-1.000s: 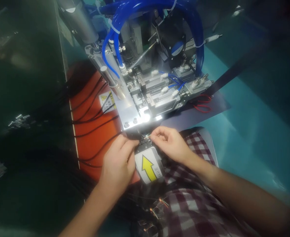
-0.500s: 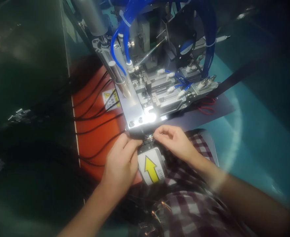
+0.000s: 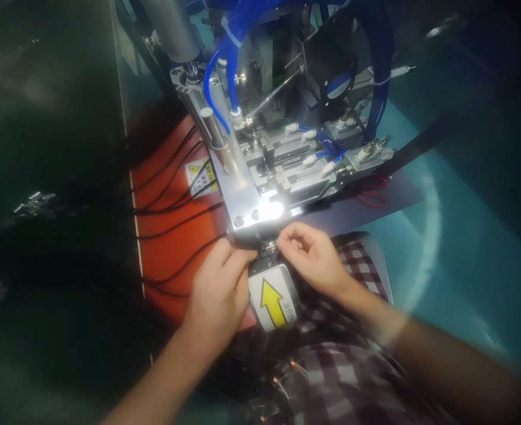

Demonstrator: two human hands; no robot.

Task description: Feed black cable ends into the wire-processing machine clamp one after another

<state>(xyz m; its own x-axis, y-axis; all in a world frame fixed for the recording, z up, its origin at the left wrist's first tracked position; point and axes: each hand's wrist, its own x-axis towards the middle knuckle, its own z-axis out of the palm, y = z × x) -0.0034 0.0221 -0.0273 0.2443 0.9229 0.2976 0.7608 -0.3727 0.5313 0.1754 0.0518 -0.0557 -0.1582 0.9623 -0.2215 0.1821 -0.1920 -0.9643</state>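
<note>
My left hand (image 3: pixel 220 280) is closed at the left of a small metal fixture (image 3: pixel 268 249) at the machine's front. Its thumb and forefinger are pinched together near the fixture; what lies between them is hidden. From the other side my right hand (image 3: pixel 311 255) comes in, also pinched, its fingertips touching or almost touching the fixture. Any piece in that pinch is too small to name. Just below both hands is a white block with a yellow arrow (image 3: pixel 272 301). Above them sits the bright metal plate (image 3: pixel 247 203) of the machine.
Black cables (image 3: pixel 174 227) cross an orange-red panel (image 3: pixel 163 251) on the left, near a warning label (image 3: pixel 201 177). Pneumatic cylinders (image 3: pixel 305 189) and thick blue hoses (image 3: pixel 231 77) fill the back. Wires with coppery ends (image 3: pixel 282 386) lie by my checked clothing (image 3: pixel 340 378).
The view has shifted very slightly, so the machine appears a little further right. Both hands stay pinched at the fixture, with hardly any movement.
</note>
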